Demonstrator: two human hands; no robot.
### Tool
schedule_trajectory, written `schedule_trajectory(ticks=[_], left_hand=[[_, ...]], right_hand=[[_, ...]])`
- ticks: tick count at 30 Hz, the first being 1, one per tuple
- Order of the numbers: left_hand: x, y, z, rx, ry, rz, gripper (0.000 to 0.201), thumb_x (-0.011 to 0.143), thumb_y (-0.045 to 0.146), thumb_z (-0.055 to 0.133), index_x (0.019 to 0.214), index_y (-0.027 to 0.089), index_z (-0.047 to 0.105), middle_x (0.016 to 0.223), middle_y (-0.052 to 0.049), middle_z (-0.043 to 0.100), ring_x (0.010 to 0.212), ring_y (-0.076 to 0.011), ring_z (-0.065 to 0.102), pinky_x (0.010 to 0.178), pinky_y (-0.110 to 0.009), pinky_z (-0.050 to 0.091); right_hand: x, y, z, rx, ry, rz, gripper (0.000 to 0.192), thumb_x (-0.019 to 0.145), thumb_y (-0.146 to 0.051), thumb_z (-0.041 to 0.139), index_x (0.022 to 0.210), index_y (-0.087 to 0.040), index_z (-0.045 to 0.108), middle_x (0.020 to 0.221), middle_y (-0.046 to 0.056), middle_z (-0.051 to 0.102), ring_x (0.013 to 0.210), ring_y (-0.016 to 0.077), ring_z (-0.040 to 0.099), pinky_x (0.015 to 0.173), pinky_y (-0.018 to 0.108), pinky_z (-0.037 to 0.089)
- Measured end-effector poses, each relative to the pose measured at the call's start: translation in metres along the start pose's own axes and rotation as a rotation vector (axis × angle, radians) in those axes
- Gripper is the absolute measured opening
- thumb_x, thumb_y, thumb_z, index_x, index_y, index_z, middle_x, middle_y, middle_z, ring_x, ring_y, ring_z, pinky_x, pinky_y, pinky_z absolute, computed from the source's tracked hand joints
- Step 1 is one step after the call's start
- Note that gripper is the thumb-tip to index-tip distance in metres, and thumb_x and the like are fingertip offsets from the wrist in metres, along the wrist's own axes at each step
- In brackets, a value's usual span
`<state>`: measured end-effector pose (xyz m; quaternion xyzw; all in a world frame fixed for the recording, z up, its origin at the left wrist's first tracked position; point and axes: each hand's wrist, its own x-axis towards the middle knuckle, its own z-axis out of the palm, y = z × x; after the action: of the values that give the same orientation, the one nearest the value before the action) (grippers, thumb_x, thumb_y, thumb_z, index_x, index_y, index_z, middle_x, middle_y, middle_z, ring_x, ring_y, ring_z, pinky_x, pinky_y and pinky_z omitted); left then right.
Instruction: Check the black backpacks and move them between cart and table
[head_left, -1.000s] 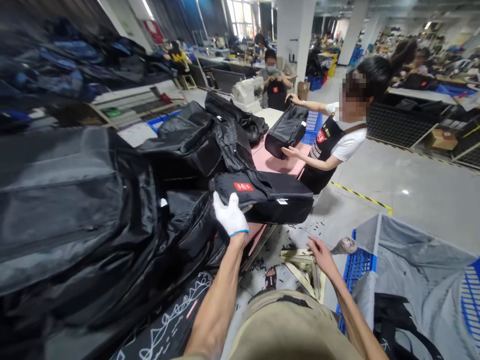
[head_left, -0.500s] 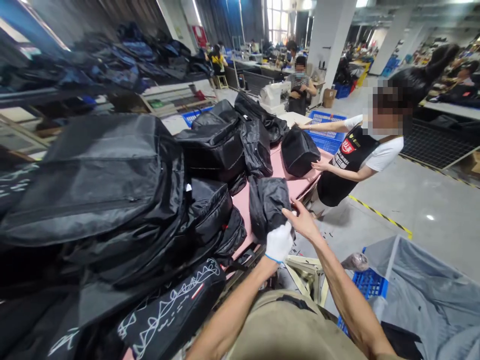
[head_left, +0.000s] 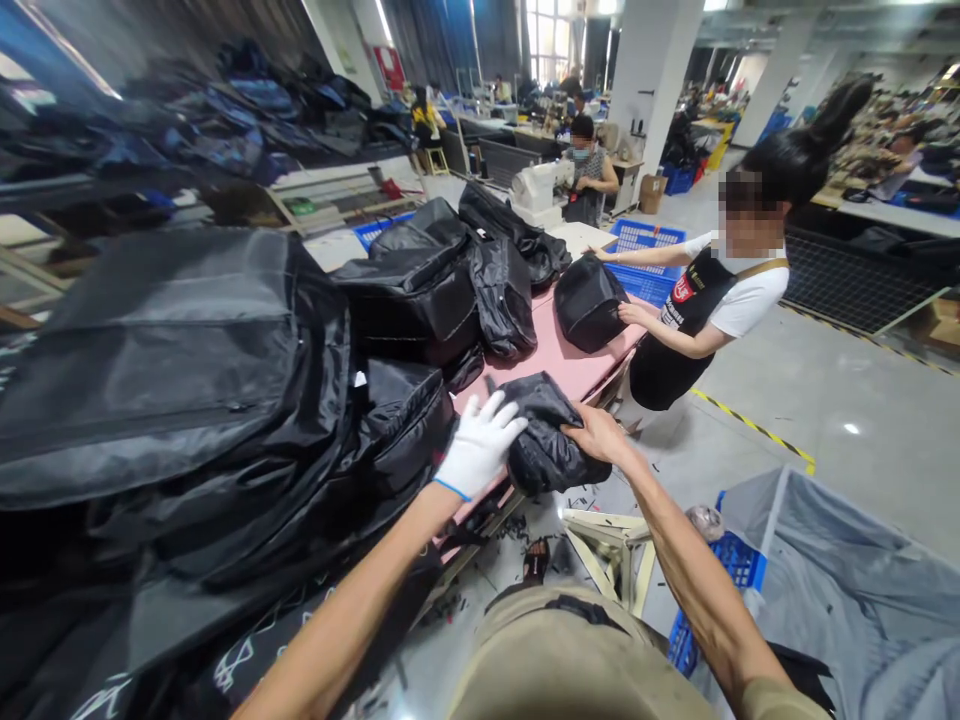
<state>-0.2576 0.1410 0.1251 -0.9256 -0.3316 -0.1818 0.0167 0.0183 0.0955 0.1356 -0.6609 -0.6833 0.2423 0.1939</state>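
My right hand (head_left: pixel 600 436), bare, is closed on the right edge of a small black fabric bag (head_left: pixel 551 440). The bag is crumpled and tilted at the near edge of the pink tabletop (head_left: pixel 480 388). In a white glove with a blue cuff, my left hand (head_left: pixel 481 442) has its fingers spread at the bag's left side. Whether its fingertips touch the bag I cannot tell. To the left, a large black bag (head_left: pixel 165 350) lies on a heap of others, and a smaller black bag (head_left: pixel 397 415) sits just behind my left hand.
Across the table a co-worker (head_left: pixel 739 290) in a black apron holds another black bag (head_left: pixel 589 305). Several black bags (head_left: pixel 420 290) are piled at the back. A blue crate (head_left: pixel 645 262) stands behind the table, and a grey cloth-lined bin (head_left: pixel 847 580) at my right.
My left hand has moved left off the bag's near edge and spread its fingers. The bag has turned and tipped toward me in my right hand.
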Motion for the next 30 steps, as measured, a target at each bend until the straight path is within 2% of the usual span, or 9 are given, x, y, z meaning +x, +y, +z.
schedule_trajectory(ticks=[2,4,6,10,14,19,23,26,30], left_hand=[[0.005,-0.004,0.000,0.049,-0.123,0.053,0.034,0.099,0.007,0.053,0.112,0.014,0.083,0.110,-0.020,0.077,0.120,-0.0392,0.068,0.121,-0.069,0.040],[-0.007,0.008,0.014,0.069,-0.234,0.042,0.033,0.102,0.011,0.049,0.108,0.013,0.081,0.095,-0.018,0.072,0.100,-0.0347,0.068,0.108,-0.059,0.048],[-0.037,0.031,0.043,0.040,-0.370,-0.017,0.037,0.106,0.014,0.045,0.120,0.014,0.080,0.104,-0.020,0.072,0.102,-0.0353,0.067,0.098,-0.055,0.050],[-0.109,0.076,0.118,-0.117,-0.806,-0.059,0.050,0.104,0.010,0.048,0.146,0.019,0.073,0.133,-0.020,0.073,0.129,-0.0355,0.065,0.116,-0.054,0.045],[-0.131,0.099,0.163,-0.088,-0.898,-0.174,0.056,0.101,0.006,0.042,0.150,0.013,0.069,0.136,-0.025,0.073,0.130,-0.0381,0.068,0.112,-0.055,0.048],[-0.107,0.102,0.160,-0.165,-0.891,-0.251,0.054,0.091,0.027,0.074,0.145,0.019,0.072,0.143,-0.017,0.072,0.135,-0.0347,0.067,0.113,-0.044,0.050],[-0.072,0.070,0.141,-0.137,-0.707,-0.152,0.075,0.082,0.021,0.078,0.156,0.027,0.066,0.164,-0.013,0.061,0.153,-0.0344,0.054,0.128,-0.046,0.037],[-0.032,0.032,0.137,0.044,-0.693,-0.139,0.107,0.076,0.032,0.085,0.176,0.026,0.046,0.181,-0.019,0.041,0.169,-0.0429,0.033,0.137,-0.059,0.023],[0.010,-0.007,0.149,0.145,-0.825,-0.120,0.115,0.064,0.035,0.092,0.171,0.018,0.054,0.174,-0.027,0.049,0.165,-0.0492,0.040,0.134,-0.060,0.030]], right_hand=[[0.005,0.001,-0.010,-0.050,-0.050,-0.062,0.037,0.104,-0.029,0.069,0.140,-0.028,0.075,0.125,0.006,0.082,0.121,0.0330,0.076,0.098,0.037,0.053],[0.014,0.000,-0.016,-0.083,0.013,-0.039,0.043,0.106,-0.032,0.071,0.149,-0.032,0.071,0.133,0.006,0.080,0.127,0.0329,0.073,0.102,0.039,0.053],[0.025,0.000,-0.015,-0.104,0.184,0.013,0.047,0.109,-0.033,0.068,0.156,-0.028,0.065,0.142,0.009,0.075,0.133,0.0321,0.068,0.110,0.042,0.051],[0.046,-0.002,0.002,-0.155,0.473,0.053,0.053,0.110,-0.024,0.062,0.160,-0.009,0.055,0.151,0.021,0.063,0.140,0.0338,0.055,0.124,0.048,0.042],[0.050,-0.005,0.019,-0.165,0.510,-0.016,0.041,0.108,-0.020,0.062,0.148,-0.010,0.060,0.144,0.020,0.063,0.131,0.0328,0.054,0.117,0.046,0.044],[0.041,-0.004,0.021,-0.228,0.459,-0.148,0.023,0.111,-0.017,0.059,0.132,-0.016,0.068,0.137,0.013,0.068,0.128,0.0281,0.057,0.117,0.045,0.045],[0.033,-0.005,0.023,-0.289,0.438,-0.159,0.032,0.116,-0.022,0.050,0.143,-0.016,0.067,0.159,0.015,0.062,0.154,0.0292,0.047,0.134,0.052,0.036],[0.030,-0.013,0.035,-0.373,0.428,-0.174,0.063,0.116,-0.051,0.056,0.163,-0.009,0.054,0.181,0.019,0.037,0.171,0.0383,0.027,0.141,0.061,0.026],[0.034,-0.025,0.054,-0.523,0.381,-0.188,0.121,0.097,-0.071,0.081,0.174,0.007,0.030,0.186,0.030,0.010,0.174,0.0513,0.009,0.141,0.070,0.020]])
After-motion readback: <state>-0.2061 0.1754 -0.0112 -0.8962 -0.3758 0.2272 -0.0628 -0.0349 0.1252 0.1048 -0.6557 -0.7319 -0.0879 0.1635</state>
